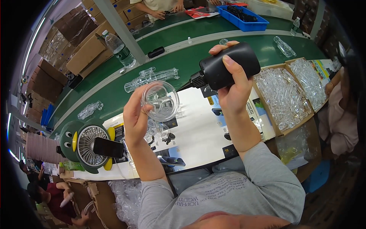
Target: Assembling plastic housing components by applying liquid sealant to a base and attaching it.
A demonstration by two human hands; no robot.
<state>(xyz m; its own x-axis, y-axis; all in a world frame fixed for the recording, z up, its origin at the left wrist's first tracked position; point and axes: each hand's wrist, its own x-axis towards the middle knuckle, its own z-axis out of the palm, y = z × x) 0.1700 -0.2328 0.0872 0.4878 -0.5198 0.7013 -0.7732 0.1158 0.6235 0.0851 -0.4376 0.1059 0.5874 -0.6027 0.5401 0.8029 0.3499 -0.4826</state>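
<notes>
My left hand point(133, 114) is closed around a transparent, round, cup-shaped plastic part point(173, 100), its wide rim facing up. In my right hand point(237, 89) a black squeeze bottle point(247, 63) lies tilted on its side. Its thin pointed nozzle point(185, 86) aims left and reaches the rim of the part; whether it touches I cannot tell. Behind the left hand, a transparent tubular piece point(152, 78) rests on the green conveyor. More transparent parts point(155, 128) lie on the printed sheet point(194, 133) beside my left wrist.
Boxes of transparent parts point(280, 97) stand at the right. A green penguin-shaped fan point(91, 141) with a phone point(108, 147) is at the left. On the conveyor point(202, 57) are a water bottle point(121, 51) and a blue tray point(248, 25). Other people work across and beside me.
</notes>
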